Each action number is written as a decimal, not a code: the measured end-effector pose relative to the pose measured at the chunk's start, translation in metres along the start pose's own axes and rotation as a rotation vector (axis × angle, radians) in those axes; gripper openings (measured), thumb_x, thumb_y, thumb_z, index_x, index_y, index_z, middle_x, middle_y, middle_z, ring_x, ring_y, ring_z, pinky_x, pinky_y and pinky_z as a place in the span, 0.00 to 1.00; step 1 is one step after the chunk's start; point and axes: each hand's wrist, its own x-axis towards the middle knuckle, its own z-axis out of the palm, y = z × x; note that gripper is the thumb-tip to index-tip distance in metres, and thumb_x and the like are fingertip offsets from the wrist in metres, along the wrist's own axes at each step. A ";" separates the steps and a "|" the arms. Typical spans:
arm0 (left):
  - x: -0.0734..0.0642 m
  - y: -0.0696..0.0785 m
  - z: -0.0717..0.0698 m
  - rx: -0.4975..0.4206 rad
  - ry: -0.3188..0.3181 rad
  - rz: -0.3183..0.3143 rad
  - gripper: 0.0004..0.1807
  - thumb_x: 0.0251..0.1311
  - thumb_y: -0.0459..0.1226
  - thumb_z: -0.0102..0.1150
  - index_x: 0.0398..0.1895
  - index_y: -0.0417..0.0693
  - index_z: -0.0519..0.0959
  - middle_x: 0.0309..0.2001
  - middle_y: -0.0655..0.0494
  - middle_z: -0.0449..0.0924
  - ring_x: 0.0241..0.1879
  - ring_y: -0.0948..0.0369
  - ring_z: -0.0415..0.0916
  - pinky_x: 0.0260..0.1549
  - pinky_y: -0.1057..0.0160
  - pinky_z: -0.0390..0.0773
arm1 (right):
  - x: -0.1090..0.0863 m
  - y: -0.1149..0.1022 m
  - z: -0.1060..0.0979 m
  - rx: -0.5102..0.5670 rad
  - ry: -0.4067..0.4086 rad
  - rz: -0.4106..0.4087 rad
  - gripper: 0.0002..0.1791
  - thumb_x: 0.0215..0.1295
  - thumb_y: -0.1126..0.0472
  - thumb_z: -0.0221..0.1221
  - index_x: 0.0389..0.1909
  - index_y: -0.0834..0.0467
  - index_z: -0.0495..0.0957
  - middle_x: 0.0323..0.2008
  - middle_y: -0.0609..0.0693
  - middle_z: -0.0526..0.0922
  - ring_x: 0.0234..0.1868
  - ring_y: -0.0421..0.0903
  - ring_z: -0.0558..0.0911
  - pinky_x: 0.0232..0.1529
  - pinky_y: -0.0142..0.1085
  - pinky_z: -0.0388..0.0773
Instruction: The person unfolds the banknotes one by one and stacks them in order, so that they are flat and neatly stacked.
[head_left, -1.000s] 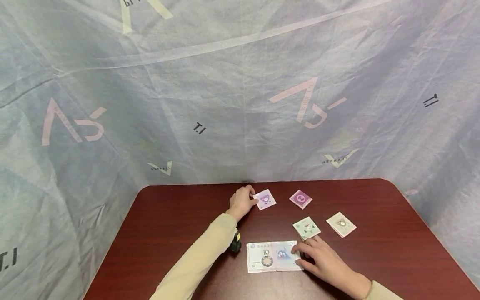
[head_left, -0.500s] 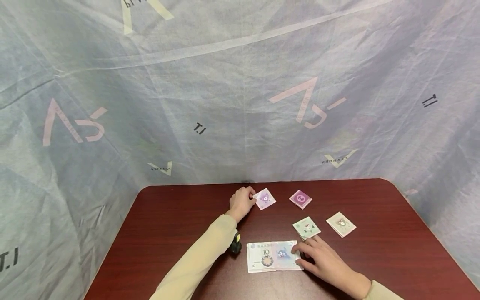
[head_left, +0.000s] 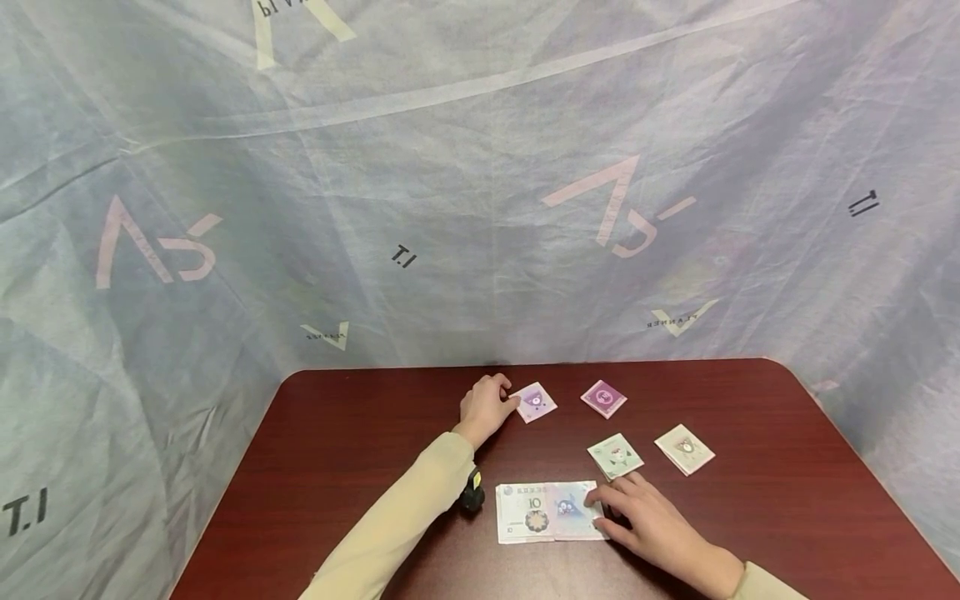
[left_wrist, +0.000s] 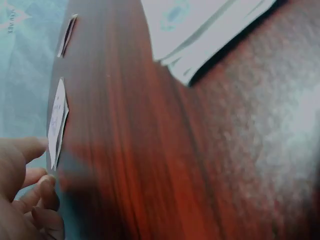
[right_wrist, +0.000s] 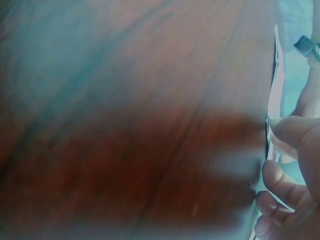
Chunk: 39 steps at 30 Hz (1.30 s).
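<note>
In the head view a pale purple square of folded paper with a cartoon figure lies near the table's back edge. My left hand pinches its left corner between thumb and finger; the left wrist view shows the thumb at the end of this paper square. Toward the front lies a stack of banknotes, with a 10 on the left part and a blue cartoon figure on the right. My right hand holds the stack's right end with thumb and forefinger. The right wrist view shows the notes' thin edge.
Other folded squares lie around: a dark purple one at the back, a green one just beyond my right fingers, a cream one to the right. Grey printed cloth hangs behind the dark red table.
The pale purple square has turned slightly back and forth at my left fingertips. My right hand and the banknotes stay put; the whole view has shifted a little.
</note>
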 end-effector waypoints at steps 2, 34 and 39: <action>0.000 0.002 0.002 0.014 -0.019 0.001 0.14 0.64 0.46 0.72 0.47 0.50 0.83 0.38 0.57 0.79 0.34 0.57 0.79 0.34 0.54 0.79 | -0.001 0.001 0.001 0.002 -0.001 -0.005 0.20 0.51 0.57 0.77 0.43 0.42 0.81 0.37 0.37 0.78 0.41 0.41 0.74 0.39 0.41 0.72; -0.010 -0.002 -0.003 -0.077 0.037 -0.021 0.04 0.67 0.38 0.66 0.33 0.54 0.84 0.29 0.62 0.81 0.27 0.61 0.77 0.28 0.58 0.75 | 0.002 0.001 0.000 -0.006 0.002 0.001 0.19 0.51 0.58 0.77 0.43 0.43 0.82 0.34 0.35 0.76 0.40 0.38 0.72 0.40 0.38 0.71; -0.019 -0.005 -0.009 -0.162 0.020 -0.070 0.04 0.65 0.38 0.67 0.31 0.55 0.84 0.28 0.63 0.82 0.28 0.63 0.77 0.29 0.59 0.75 | 0.001 0.002 0.001 -0.015 0.004 -0.003 0.20 0.50 0.58 0.78 0.43 0.43 0.82 0.36 0.35 0.77 0.40 0.38 0.73 0.40 0.39 0.72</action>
